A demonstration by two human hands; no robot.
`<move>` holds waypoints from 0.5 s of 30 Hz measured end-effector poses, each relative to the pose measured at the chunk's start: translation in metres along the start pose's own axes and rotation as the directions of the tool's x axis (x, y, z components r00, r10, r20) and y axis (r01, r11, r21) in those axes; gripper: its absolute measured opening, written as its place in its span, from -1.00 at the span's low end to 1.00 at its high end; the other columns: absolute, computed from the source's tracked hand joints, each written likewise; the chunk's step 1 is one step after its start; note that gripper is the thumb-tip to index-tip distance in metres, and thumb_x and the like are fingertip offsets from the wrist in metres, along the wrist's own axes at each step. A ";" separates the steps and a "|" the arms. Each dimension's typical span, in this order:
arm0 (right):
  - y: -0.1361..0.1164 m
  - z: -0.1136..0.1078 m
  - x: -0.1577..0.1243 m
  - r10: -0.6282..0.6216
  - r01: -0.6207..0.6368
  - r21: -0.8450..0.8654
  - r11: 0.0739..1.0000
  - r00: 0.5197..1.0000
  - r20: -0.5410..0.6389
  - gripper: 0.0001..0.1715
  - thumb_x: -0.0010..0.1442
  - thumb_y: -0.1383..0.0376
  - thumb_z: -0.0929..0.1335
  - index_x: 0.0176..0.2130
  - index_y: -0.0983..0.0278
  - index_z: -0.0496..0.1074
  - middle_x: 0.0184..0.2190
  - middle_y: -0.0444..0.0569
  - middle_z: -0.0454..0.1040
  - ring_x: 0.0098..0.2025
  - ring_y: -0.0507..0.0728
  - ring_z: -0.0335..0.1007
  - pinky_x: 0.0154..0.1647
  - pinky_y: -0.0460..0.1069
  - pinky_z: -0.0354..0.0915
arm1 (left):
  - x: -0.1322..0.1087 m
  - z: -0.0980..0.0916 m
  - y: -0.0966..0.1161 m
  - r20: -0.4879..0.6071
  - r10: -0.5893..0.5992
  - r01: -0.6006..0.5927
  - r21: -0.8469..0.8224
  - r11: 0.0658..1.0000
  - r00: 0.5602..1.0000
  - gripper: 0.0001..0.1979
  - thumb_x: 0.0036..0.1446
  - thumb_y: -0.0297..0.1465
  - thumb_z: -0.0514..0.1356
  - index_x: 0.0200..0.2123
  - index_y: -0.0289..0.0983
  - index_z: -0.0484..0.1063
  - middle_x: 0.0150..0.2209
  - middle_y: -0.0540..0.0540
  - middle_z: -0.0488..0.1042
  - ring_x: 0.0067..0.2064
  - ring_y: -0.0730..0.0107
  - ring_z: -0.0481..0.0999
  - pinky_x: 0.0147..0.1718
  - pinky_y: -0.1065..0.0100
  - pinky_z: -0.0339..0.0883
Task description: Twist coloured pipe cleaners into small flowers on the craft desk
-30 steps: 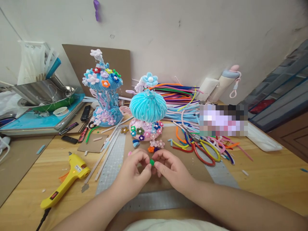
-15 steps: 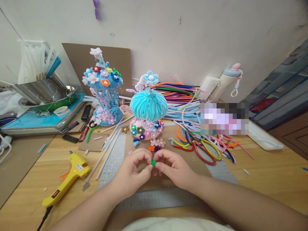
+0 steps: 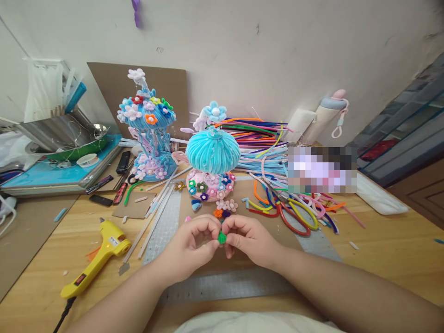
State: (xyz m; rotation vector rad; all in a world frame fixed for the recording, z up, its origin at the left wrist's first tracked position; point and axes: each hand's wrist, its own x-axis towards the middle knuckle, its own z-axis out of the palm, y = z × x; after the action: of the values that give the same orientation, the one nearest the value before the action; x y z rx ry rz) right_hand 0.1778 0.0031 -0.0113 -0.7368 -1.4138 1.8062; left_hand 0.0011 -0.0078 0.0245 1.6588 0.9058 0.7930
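Between my fingertips is a small green fuzzy piece [image 3: 221, 237], apparently bent pipe cleaner. My left hand [image 3: 196, 247] pinches it from the left, and my right hand [image 3: 252, 241] pinches its right side. Both hands hover over the cardboard in front of a turquoise domed pipe-cleaner ornament [image 3: 212, 150], whose pink base [image 3: 210, 185] carries several small flowers. Loose orange [image 3: 218, 213] and pale pink flowers [image 3: 231, 205] lie just beyond my fingers. A blue curled piece [image 3: 196, 205] rests nearby.
A yellow glue gun [image 3: 98, 259] lies at left. Red-and-yellow-handled scissors [image 3: 294, 217] sit at right among pipe-cleaner scraps. Behind are a taller flowered ornament [image 3: 147, 113], bundled pipe cleaners [image 3: 258, 162] and a bottle [image 3: 322, 115]. A metal pot [image 3: 60, 132] stands far left.
The green piece has turned between my fingertips and shows more of its face. My right-hand fingers have shifted slightly. The view has moved a little; the other things stay in place.
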 end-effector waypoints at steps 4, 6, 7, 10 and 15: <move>-0.001 0.000 -0.002 -0.011 0.011 0.024 1.000 1.000 0.016 -0.74 0.08 0.17 0.36 -0.38 0.34 0.32 -0.53 -0.15 0.36 -0.56 -0.05 0.31 -0.48 -0.10 0.26 | -0.002 -0.001 0.000 0.020 0.010 -0.009 -0.021 1.000 1.000 -0.93 0.06 -0.47 0.10 -0.46 -0.29 0.29 -0.36 -0.05 0.32 -0.28 0.39 0.32 -0.20 0.36 0.18; -0.001 -0.001 -0.002 -0.019 0.018 0.027 0.999 0.999 0.029 -0.74 0.10 0.17 0.35 -0.37 0.34 0.32 -0.53 -0.14 0.37 -0.56 -0.05 0.31 -0.48 -0.10 0.26 | -0.002 -0.001 0.000 0.027 0.012 -0.011 -0.036 0.999 1.000 -0.93 0.07 -0.48 0.10 -0.46 -0.29 0.27 -0.36 -0.04 0.31 -0.28 0.40 0.31 -0.21 0.37 0.17; -0.001 -0.001 -0.002 -0.023 0.022 0.031 0.999 0.999 0.036 -0.73 0.11 0.17 0.35 -0.37 0.35 0.32 -0.54 -0.14 0.37 -0.57 -0.05 0.32 -0.47 -0.10 0.27 | -0.002 -0.002 0.000 0.032 0.013 -0.012 -0.048 0.999 0.999 -0.93 0.07 -0.48 0.10 -0.46 -0.29 0.27 -0.36 -0.04 0.30 -0.28 0.41 0.31 -0.21 0.37 0.17; 0.001 -0.002 -0.001 -0.033 0.030 0.057 0.998 0.998 0.052 -0.73 0.12 0.17 0.34 -0.37 0.35 0.32 -0.53 -0.13 0.38 -0.57 -0.05 0.32 -0.49 -0.11 0.26 | -0.002 -0.002 -0.002 0.054 0.017 -0.011 -0.110 0.994 0.998 -0.93 0.07 -0.47 0.11 -0.45 -0.29 0.25 -0.35 -0.05 0.29 -0.29 0.42 0.31 -0.24 0.38 0.19; 0.002 0.000 -0.001 -0.033 0.031 0.065 0.997 0.999 0.026 -0.72 0.12 0.15 0.34 -0.37 0.34 0.29 -0.50 -0.14 0.36 -0.56 -0.06 0.31 -0.48 -0.12 0.25 | 0.000 0.002 -0.005 0.034 0.011 -0.008 -0.074 0.997 0.999 -0.92 0.09 -0.44 0.09 -0.44 -0.29 0.24 -0.37 -0.04 0.30 -0.30 0.41 0.33 -0.25 0.35 0.22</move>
State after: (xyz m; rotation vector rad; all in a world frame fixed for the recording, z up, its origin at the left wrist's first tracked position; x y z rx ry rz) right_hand 0.1778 0.0021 -0.0128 -0.6548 -1.3707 1.8347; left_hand 0.0018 -0.0076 0.0197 1.6082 0.8356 0.7930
